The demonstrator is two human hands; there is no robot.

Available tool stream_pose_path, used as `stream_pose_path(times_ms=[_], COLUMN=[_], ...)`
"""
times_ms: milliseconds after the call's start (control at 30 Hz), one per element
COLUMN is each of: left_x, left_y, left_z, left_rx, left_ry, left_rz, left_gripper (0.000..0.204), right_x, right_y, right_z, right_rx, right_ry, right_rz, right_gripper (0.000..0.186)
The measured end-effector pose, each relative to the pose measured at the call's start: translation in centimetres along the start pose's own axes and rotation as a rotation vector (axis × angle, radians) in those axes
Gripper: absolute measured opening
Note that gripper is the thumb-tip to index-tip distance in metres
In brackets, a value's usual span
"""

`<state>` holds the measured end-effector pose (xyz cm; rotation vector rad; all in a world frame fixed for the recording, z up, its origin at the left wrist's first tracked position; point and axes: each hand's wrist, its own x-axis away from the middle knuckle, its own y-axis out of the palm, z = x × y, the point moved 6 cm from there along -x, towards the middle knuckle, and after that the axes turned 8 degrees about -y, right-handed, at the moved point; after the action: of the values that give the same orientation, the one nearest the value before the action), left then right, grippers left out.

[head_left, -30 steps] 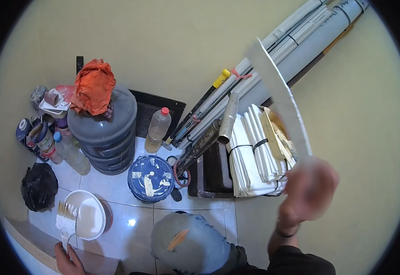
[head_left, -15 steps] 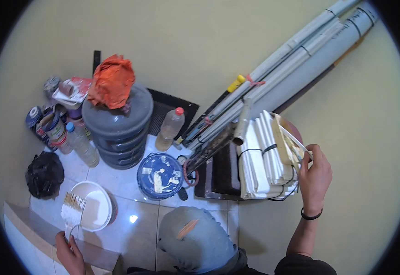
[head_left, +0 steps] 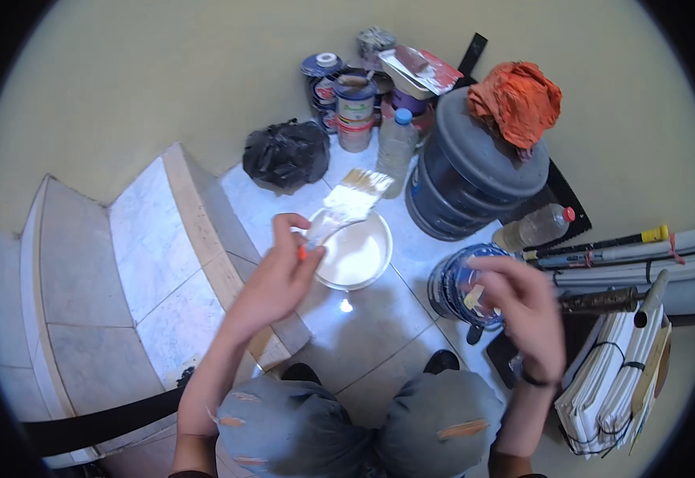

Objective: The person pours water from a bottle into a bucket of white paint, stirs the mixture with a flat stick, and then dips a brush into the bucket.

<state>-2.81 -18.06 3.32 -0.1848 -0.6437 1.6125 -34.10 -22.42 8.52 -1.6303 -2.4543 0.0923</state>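
A wide paintbrush (head_left: 354, 199), its bristles coated white with tan tips, is held by its handle in my closed left hand (head_left: 284, 271). It tilts up over the rim of a white tub (head_left: 378, 267) of white paint on the floor. My right hand (head_left: 527, 307) hovers in front of a blue paint bucket (head_left: 443, 288) whose lid is splashed with paint. Motion smears its fingers, so whether it holds anything cannot be made out. A dark band circles the right wrist.
Tiled steps (head_left: 156, 231) rise at the left. Behind the tub are a black plastic bag (head_left: 286, 151), paint cans (head_left: 355, 111) and a clear bottle (head_left: 396, 151). A large water jug (head_left: 475, 171) carries an orange cloth (head_left: 516, 103). Tied white bundles (head_left: 602, 390) stand at the right.
My view has swung left toward the steps. My right hand has left the tied bundle and come in front of the blue bucket. The left hand still holds the brush by the tub.
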Motion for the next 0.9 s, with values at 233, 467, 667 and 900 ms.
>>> stream_pose_path(times_ms=[233,467,667,900], left_x=[-0.3,-2.6,-9.4,-9.9], left_y=[10.7,5.1,5.4,7.7], left_z=[-1.5,-2.1,-15.0,-15.0], left_rx=[0.075,0.138,0.628,0.701], left_ry=[0.152,-0.129,-0.904,-0.897], left_rz=[-0.009,0.003,0.091,-0.071], left_gripper=[0.033,0.048,0.106,0.116], right_x=[-6.2,-5.6,-5.4,-5.4], right_y=[12.1,7.5,4.9,4.1], right_z=[10.0,11.6,10.9,11.8], right_rx=[-0.384,-0.334,-0.326,-0.263], right_ry=[0.16,0.221,0.14,0.163], right_rz=[-0.23,-0.196,-0.13,-0.101], right_gripper=[0.042,0.036,0.036,0.033])
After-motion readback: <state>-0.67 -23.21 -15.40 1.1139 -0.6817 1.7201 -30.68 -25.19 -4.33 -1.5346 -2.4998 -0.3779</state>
